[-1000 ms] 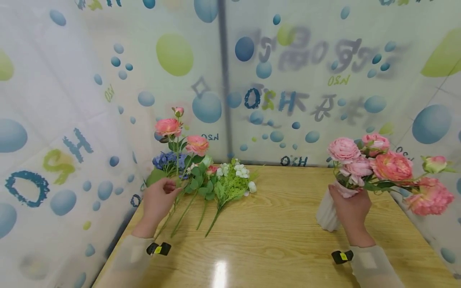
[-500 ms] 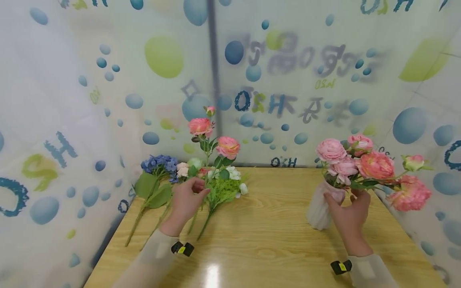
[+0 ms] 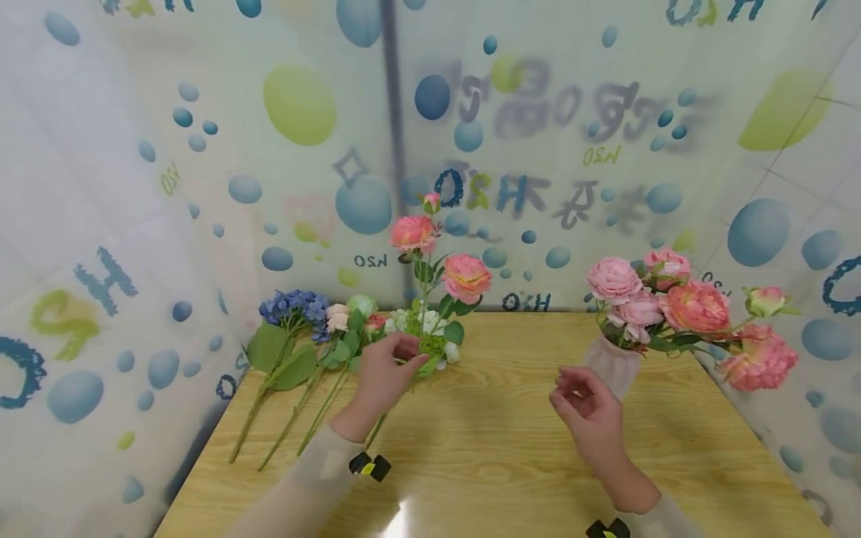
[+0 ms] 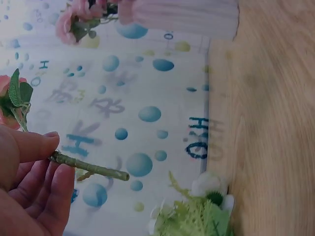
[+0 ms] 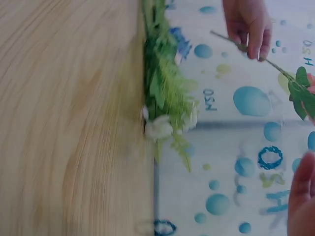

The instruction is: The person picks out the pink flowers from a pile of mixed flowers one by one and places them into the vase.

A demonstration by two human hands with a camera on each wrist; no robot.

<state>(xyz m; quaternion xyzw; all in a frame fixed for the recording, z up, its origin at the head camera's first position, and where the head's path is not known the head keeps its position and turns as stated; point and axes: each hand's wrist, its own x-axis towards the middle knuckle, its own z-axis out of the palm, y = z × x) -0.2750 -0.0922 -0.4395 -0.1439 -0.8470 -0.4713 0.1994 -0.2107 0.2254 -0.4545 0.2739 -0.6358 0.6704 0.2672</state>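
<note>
Head view: one coral-pink flower spray [image 3: 466, 278], two full blooms and a bud on a leafy green stem, raised above the pale wood-grain bench [image 3: 511, 463]. Left hand [image 3: 386, 366]: grip pinching that stem between thumb and fingers, the stem's end projecting past them in the left wrist view. Right hand [image 3: 592, 415]: grip released, fingers loosely bent, nothing held, just beside a whitish fluted vase [image 3: 613, 365]. Vase contents: pale-pink and coral ruffled blooms [image 3: 696, 306], leaning outward to the right. Lying on the bench, left side: one blue clustered flower [image 3: 296, 308] with broad green leaves; one pale-green round bloom [image 3: 362, 305]; one white-blossomed, light-green spray [image 3: 452, 351], partly behind the left hand.
</note>
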